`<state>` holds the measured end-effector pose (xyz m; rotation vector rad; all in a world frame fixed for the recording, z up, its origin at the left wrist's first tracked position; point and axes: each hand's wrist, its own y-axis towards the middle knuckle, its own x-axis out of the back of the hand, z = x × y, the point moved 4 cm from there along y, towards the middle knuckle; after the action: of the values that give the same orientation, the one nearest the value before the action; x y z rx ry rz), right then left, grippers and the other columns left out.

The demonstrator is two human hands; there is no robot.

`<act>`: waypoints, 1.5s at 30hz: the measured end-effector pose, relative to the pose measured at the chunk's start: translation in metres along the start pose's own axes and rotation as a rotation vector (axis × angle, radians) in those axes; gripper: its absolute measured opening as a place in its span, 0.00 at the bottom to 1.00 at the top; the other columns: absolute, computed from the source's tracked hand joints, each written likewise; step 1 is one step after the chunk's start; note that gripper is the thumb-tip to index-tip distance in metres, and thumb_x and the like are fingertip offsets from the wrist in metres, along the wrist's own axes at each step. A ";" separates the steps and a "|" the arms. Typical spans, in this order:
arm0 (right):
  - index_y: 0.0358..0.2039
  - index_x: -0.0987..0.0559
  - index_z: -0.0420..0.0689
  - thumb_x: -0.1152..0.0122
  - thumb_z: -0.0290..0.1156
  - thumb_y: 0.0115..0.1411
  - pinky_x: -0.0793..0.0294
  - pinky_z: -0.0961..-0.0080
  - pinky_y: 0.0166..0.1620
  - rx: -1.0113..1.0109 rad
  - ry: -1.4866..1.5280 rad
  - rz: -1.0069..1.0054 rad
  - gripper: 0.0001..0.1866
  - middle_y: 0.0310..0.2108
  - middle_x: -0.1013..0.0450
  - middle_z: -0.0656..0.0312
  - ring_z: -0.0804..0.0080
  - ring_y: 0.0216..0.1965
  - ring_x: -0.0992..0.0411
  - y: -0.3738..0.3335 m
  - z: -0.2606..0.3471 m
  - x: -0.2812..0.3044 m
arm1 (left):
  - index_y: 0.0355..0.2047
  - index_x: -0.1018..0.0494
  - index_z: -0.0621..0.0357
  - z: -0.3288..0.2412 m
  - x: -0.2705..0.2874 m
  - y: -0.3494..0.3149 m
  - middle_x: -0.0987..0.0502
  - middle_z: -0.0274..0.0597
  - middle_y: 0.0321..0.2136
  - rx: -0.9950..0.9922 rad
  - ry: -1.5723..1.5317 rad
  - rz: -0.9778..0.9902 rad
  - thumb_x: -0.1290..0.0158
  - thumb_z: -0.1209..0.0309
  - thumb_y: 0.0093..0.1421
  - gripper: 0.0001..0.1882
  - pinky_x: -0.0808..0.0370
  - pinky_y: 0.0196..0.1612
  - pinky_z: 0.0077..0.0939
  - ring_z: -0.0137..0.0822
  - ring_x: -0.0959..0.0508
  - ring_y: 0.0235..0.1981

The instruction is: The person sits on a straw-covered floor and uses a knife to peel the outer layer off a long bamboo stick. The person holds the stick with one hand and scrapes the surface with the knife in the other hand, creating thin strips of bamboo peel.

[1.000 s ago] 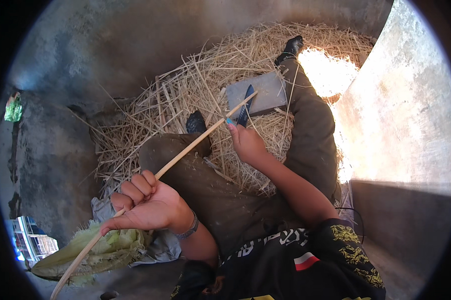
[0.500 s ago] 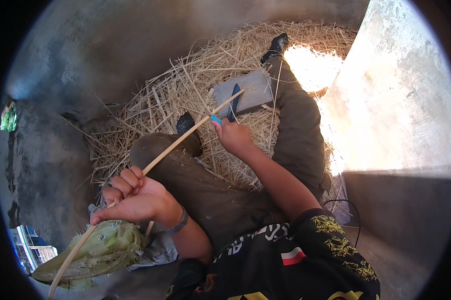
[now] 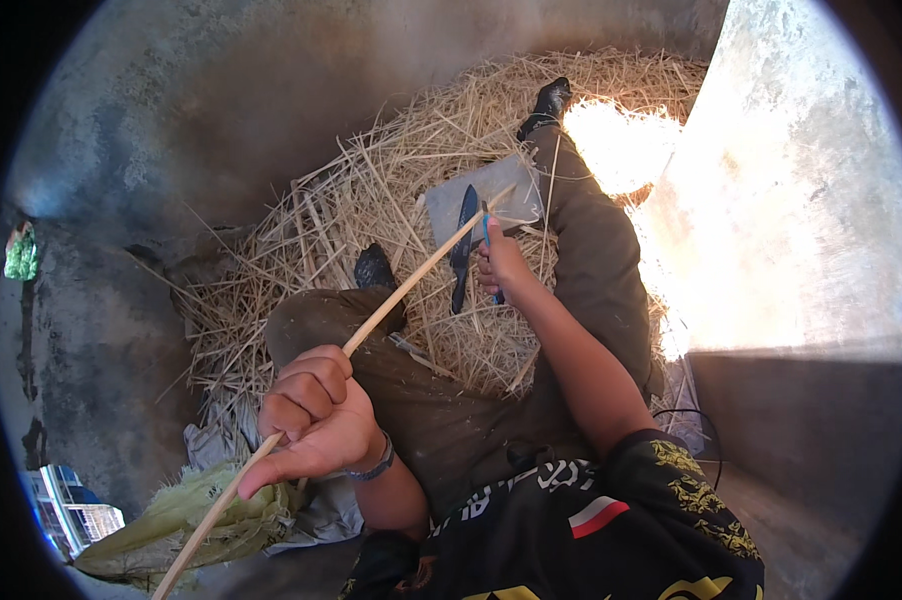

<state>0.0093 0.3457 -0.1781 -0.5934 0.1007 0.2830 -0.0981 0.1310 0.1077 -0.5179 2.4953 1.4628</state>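
Observation:
A long pale strip of wood, looking like bamboo (image 3: 401, 292), slants from the lower left up toward the grey block. My left hand (image 3: 316, 410) is closed around its lower part, thumb stretched along it. In my right hand (image 3: 503, 262) is a slim blue-handled knife (image 3: 486, 226), its dark blade upright against the strip near the far end. Fingers cover most of the handle. A larger dark knife (image 3: 462, 262) lies just left of my right hand, its blade over the edge of the flat grey block (image 3: 449, 207).
Straw and shavings (image 3: 301, 240) cover the floor around my outstretched legs (image 3: 596, 260). A concrete wall (image 3: 801, 200) rises at the right, another behind the straw. A frayed greenish sack (image 3: 186, 515) lies at lower left. A black cable (image 3: 713, 430) curves at right.
My right hand has moved right with the blue-handled knife, which has turned upright near the strip's far end. My left hand and the strip have shifted right. The dark knife shows more fully.

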 end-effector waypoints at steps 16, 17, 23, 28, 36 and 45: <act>0.29 0.22 0.38 0.66 0.56 0.73 0.25 0.46 0.37 0.705 -0.904 0.269 0.35 0.24 0.25 0.41 0.38 0.30 0.24 -0.097 0.053 -0.010 | 0.14 0.54 0.48 -0.010 -0.014 0.007 0.55 0.25 0.07 -0.035 -0.002 0.306 0.68 0.26 0.62 0.39 0.58 0.10 0.20 0.22 0.56 0.07; 0.29 0.22 0.39 0.66 0.56 0.73 0.25 0.47 0.36 0.716 -0.946 0.225 0.35 0.23 0.24 0.42 0.39 0.30 0.24 -0.094 0.054 -0.012 | 0.14 0.54 0.48 -0.010 -0.011 0.009 0.55 0.24 0.07 -0.032 0.003 0.298 0.68 0.26 0.62 0.39 0.58 0.10 0.20 0.22 0.56 0.07; 0.29 0.22 0.41 0.63 0.56 0.72 0.24 0.49 0.32 0.790 -1.096 -0.003 0.32 0.21 0.23 0.48 0.44 0.26 0.22 -0.071 0.053 -0.018 | 0.14 0.53 0.45 -0.008 0.029 0.014 0.55 0.26 0.07 0.047 -0.037 0.151 0.71 0.21 0.57 0.40 0.60 0.14 0.23 0.23 0.58 0.09; 0.31 0.22 0.41 0.59 0.55 0.71 0.24 0.52 0.26 0.876 -1.166 -0.091 0.30 0.20 0.23 0.51 0.49 0.21 0.22 -0.054 0.044 -0.038 | 0.15 0.51 0.44 -0.003 0.059 0.016 0.53 0.25 0.09 0.097 -0.119 0.035 0.69 0.20 0.56 0.40 0.60 0.19 0.25 0.23 0.58 0.11; 0.34 0.18 0.38 0.64 0.55 0.72 0.23 0.47 0.35 0.570 -1.120 -0.156 0.34 0.26 0.22 0.43 0.44 0.30 0.20 -0.025 0.034 -0.015 | 0.16 0.50 0.44 0.000 0.063 0.013 0.53 0.26 0.09 0.094 -0.158 0.044 0.68 0.20 0.56 0.39 0.59 0.20 0.26 0.24 0.57 0.13; 0.34 0.20 0.34 0.67 0.57 0.72 0.25 0.44 0.43 0.449 -0.764 -0.157 0.37 0.32 0.22 0.38 0.38 0.38 0.22 -0.044 0.034 0.008 | 0.25 0.47 0.49 0.036 -0.042 0.007 0.44 0.33 0.17 0.103 0.187 -0.539 0.73 0.25 0.61 0.37 0.43 0.31 0.29 0.30 0.45 0.21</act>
<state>0.0303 0.3322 -0.1275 -0.0197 -0.6041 0.3060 -0.0619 0.1735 0.1102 -1.2378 2.2787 1.1098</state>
